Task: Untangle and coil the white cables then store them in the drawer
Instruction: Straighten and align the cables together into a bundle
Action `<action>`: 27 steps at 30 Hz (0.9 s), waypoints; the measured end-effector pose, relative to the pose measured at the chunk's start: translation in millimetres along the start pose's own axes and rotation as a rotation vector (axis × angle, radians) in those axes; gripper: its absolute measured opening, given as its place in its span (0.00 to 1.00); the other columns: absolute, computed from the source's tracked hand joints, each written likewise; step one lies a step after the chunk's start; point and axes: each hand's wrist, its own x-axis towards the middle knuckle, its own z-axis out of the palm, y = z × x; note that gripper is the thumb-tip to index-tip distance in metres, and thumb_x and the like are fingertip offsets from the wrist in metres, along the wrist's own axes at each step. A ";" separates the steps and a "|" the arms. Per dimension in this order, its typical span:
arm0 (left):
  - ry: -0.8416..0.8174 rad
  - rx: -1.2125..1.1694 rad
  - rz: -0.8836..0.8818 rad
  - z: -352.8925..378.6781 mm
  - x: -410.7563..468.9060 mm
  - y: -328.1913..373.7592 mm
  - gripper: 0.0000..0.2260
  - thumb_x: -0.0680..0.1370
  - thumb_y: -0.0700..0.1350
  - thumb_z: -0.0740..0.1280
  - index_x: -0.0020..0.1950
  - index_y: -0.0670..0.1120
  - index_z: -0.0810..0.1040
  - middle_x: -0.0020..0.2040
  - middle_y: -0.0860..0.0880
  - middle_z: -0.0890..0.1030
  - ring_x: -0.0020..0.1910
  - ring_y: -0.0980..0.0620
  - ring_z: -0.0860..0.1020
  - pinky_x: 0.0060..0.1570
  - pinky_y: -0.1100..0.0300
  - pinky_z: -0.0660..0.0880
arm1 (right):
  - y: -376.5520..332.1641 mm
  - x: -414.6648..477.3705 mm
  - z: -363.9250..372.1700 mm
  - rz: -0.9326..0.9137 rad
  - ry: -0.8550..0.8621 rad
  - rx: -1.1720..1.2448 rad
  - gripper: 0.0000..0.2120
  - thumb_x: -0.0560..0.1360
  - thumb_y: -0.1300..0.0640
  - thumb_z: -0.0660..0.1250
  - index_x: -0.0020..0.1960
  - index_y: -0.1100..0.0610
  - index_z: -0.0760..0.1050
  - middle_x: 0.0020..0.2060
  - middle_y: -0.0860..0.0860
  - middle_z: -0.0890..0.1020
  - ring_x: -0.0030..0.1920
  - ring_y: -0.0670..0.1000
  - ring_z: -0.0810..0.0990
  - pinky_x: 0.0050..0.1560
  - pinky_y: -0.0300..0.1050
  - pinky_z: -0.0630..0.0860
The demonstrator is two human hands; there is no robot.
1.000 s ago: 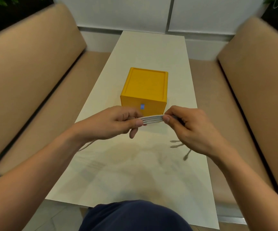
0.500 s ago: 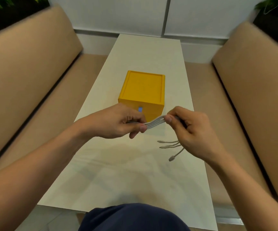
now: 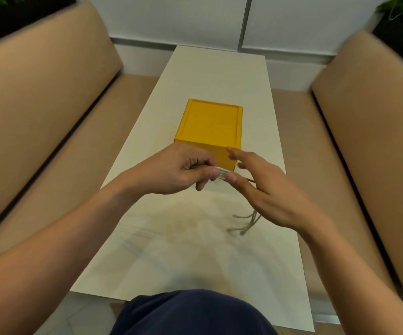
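1. Left hand (image 3: 178, 172): grips one end of the white cables (image 3: 221, 175), fingers curled round the flat bundle and thumb pressed on top. Same hold as half a second ago.
2. Right hand (image 3: 265, 189): no longer pinches the bundle with curled fingers. Now spreads them almost straight, pointing toward 11 o'clock, with only the thumb tip touching the bundle just beside the left thumb.
3. White cables: held in the air above the white table (image 3: 195, 238). Bridge the small gap between the two thumbs, then pass beneath the right palm. Shorter stretch on show than before, with the hands drawn nearer together.
4. Loose cable ends (image 3: 246, 223): dangle at 6 o'clock of the right hand, blurred and bunched closer than the fanned-out plugs of half a second ago. Cannot tell whether touching the table.
5. Yellow drawer box (image 3: 210, 124): stands on the table at 12 o'clock of the hands, in the same spot as earlier. Small blue mark on its front, seen before, now hidden behind the hands.
6. Tan benches: flank the table at 9 o'clock (image 3: 38, 117) and 3 o'clock (image 3: 369, 141).
7. Dark blue lap (image 3: 190, 313): fills the 6 o'clock edge.
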 end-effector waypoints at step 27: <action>-0.179 0.068 -0.182 -6.1 -11.1 -3.3 0.10 0.85 0.50 0.64 0.48 0.51 0.82 0.39 0.54 0.86 0.31 0.59 0.72 0.32 0.65 0.68 | -8.4 -6.4 -19.4 -0.119 -0.011 0.042 0.15 0.83 0.48 0.64 0.40 0.52 0.78 0.26 0.43 0.71 0.29 0.46 0.67 0.30 0.36 0.61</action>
